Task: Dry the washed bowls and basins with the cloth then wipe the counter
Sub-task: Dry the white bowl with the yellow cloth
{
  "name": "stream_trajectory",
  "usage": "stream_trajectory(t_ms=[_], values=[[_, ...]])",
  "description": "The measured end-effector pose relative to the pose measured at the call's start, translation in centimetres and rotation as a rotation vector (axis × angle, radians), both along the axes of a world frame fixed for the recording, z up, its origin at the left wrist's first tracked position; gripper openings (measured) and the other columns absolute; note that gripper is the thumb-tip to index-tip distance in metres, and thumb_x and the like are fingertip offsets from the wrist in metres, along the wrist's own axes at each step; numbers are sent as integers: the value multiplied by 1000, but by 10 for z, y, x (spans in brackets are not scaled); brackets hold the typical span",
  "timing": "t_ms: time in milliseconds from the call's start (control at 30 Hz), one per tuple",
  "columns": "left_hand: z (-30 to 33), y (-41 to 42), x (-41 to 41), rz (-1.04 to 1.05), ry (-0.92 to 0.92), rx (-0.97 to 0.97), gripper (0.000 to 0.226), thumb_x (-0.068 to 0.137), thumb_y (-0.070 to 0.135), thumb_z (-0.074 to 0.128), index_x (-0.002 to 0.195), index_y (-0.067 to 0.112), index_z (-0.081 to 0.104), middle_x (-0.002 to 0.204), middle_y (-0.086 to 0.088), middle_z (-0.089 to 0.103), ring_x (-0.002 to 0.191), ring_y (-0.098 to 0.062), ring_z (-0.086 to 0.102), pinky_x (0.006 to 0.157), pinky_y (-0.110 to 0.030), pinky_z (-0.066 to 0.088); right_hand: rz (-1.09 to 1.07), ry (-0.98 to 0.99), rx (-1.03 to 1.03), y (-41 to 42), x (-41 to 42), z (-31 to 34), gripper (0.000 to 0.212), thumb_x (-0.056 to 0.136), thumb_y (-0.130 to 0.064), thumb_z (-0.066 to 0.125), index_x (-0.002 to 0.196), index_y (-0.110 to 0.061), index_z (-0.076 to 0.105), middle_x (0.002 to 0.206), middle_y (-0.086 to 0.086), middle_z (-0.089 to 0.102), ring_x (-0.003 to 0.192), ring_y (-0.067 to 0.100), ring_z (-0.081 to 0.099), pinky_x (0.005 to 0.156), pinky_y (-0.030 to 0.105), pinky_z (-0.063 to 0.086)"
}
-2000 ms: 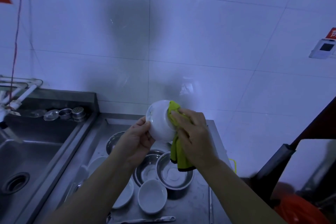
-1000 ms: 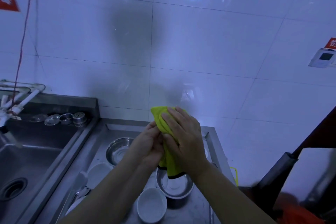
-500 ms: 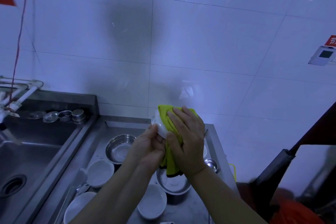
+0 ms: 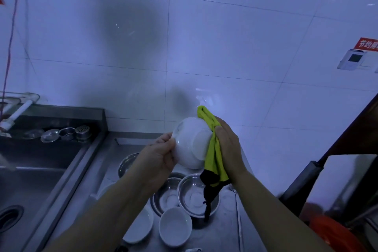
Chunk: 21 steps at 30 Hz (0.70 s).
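My left hand [image 4: 158, 157] grips a white ceramic bowl [image 4: 191, 143] by its rim, held on its side above the counter with its underside facing me. My right hand [image 4: 228, 147] presses a yellow-green cloth [image 4: 213, 149] with a black edge against the bowl's right side; the cloth's black tail hangs down over a steel basin [image 4: 196, 196]. On the steel counter [image 4: 221, 235] below stand more steel basins [image 4: 167, 196] [image 4: 126, 162] and white bowls [image 4: 174, 226] [image 4: 139, 229].
A deep steel sink [image 4: 30, 174] lies to the left, with small metal strainers and a shaker [image 4: 82, 131] on its back ledge and a white pipe [image 4: 17, 112] above. White tiled wall rises behind. A dark object and something orange [image 4: 335, 233] sit at the right.
The cloth, which covered most of the bowl, has slid to its right side, leaving the underside bare. The bowl has turned in my left hand.
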<state>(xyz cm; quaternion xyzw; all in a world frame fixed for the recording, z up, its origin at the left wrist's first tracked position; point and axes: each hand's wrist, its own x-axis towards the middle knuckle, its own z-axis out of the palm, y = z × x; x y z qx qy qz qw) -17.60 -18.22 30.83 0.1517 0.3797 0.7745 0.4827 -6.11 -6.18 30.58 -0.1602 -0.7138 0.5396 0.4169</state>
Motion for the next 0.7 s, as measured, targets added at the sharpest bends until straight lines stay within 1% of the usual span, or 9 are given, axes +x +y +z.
stream_trajectory(t_ms=[67, 133, 200, 267, 367, 433, 533, 633, 700], values=[[-2, -4, -4, -30, 183, -35, 25, 94, -1, 35, 95, 3, 60, 81, -6, 72, 74, -14, 66, 69, -24, 54, -42, -58, 81, -5, -6, 5, 33, 95, -13, 41, 115, -22, 66, 118, -12, 67, 115, 4, 56, 93, 15, 40], [-4, -7, -6, -42, 374, -105, 26, 94, -3, 36, 100, 3, 61, 93, -14, 70, 88, -24, 63, 82, -35, 49, -97, -178, 271, -10, -16, 8, 31, 89, -20, 44, 108, -23, 69, 108, -9, 67, 106, 8, 58, 90, 23, 43], [-6, -9, -9, -22, 484, -142, 30, 94, -6, 36, 108, 1, 61, 110, -24, 65, 102, -33, 60, 93, -42, 46, -109, -321, 509, -16, -25, 10, 32, 87, -28, 43, 105, -22, 69, 100, -8, 65, 98, 9, 56, 87, 23, 44], [-8, -12, -15, -14, 530, -125, 30, 94, -6, 37, 107, 4, 62, 113, -25, 63, 104, -33, 59, 93, -41, 47, -100, -360, 594, -20, -32, 12, 37, 83, -35, 41, 101, -19, 69, 93, -9, 61, 91, 9, 53, 81, 22, 43], [-11, -19, -29, -56, 548, -21, 29, 92, -2, 42, 94, 11, 68, 97, -16, 68, 90, -25, 61, 78, -30, 51, -83, -279, 461, -23, -35, 14, 28, 81, -30, 48, 92, -12, 67, 88, -1, 64, 86, 13, 57, 78, 23, 46], [-12, -24, -40, -104, 551, 85, 25, 85, 6, 47, 85, 16, 70, 85, -8, 67, 80, -16, 60, 69, -21, 50, -46, -167, 186, -25, -34, 17, 21, 83, -20, 49, 87, -6, 65, 83, 5, 64, 78, 15, 57, 73, 24, 47], [-13, -28, -55, -155, 484, 205, 24, 80, 13, 47, 84, 18, 71, 82, -4, 66, 78, -12, 59, 69, -18, 48, -63, -9, -116, -32, -35, 16, 18, 92, -14, 49, 83, -10, 63, 74, -3, 58, 68, 8, 52, 61, 18, 44], [-16, -26, -64, -173, 475, 223, 24, 80, 7, 48, 87, 13, 70, 86, -5, 67, 85, -16, 59, 76, -24, 47, -143, 26, -125, -43, -32, 12, 26, 90, -14, 52, 66, -23, 57, 62, -11, 47, 60, 8, 43, 56, 19, 39], [-14, -25, -67, -154, 598, 191, 23, 80, -4, 47, 87, 8, 65, 80, 2, 66, 79, -9, 59, 72, -20, 46, -201, -21, -26, -52, -29, 10, 27, 81, -16, 53, 56, -25, 49, 56, -13, 40, 54, 7, 38, 52, 18, 36]])
